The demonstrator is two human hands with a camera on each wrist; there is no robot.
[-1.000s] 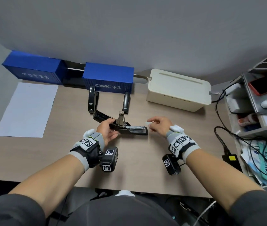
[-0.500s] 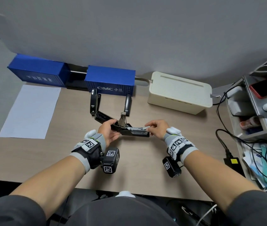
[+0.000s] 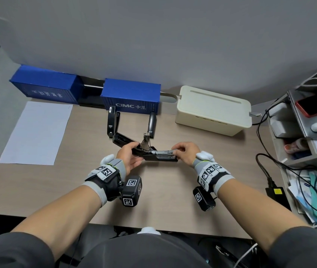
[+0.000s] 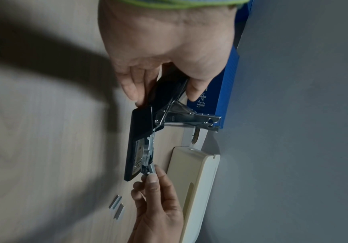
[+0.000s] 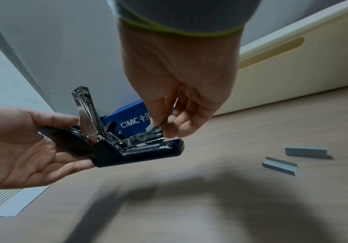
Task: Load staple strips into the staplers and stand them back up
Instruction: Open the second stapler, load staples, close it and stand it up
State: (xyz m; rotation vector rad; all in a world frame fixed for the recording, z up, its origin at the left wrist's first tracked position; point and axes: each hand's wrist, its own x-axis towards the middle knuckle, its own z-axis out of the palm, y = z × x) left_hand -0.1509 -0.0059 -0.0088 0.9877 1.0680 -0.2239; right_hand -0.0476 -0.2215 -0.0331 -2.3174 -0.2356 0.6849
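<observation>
A black stapler (image 3: 161, 156) with its lid swung open is gripped at the hinge end by my left hand (image 3: 129, 155), slightly above the table. My right hand (image 3: 181, 149) pinches a grey staple strip (image 5: 153, 128) and holds it at the front end of the stapler's metal magazine (image 4: 150, 148). Two more black staplers (image 3: 112, 121) (image 3: 152, 122) stand upright behind it. Two loose staple strips (image 5: 306, 152) (image 5: 280, 165) lie on the table to the right of my right hand.
Two blue container boxes (image 3: 132, 99) (image 3: 45, 88) and a cream box (image 3: 213, 111) line the back wall. A white paper sheet (image 3: 37, 132) lies at the left. A shelf (image 3: 299, 159) with cables and a power adapter (image 3: 275, 191) crowd the right edge.
My right hand has moved left with the staple strip, from beside the stapler's front end onto the magazine. My left hand keeps its grip on the stapler.
</observation>
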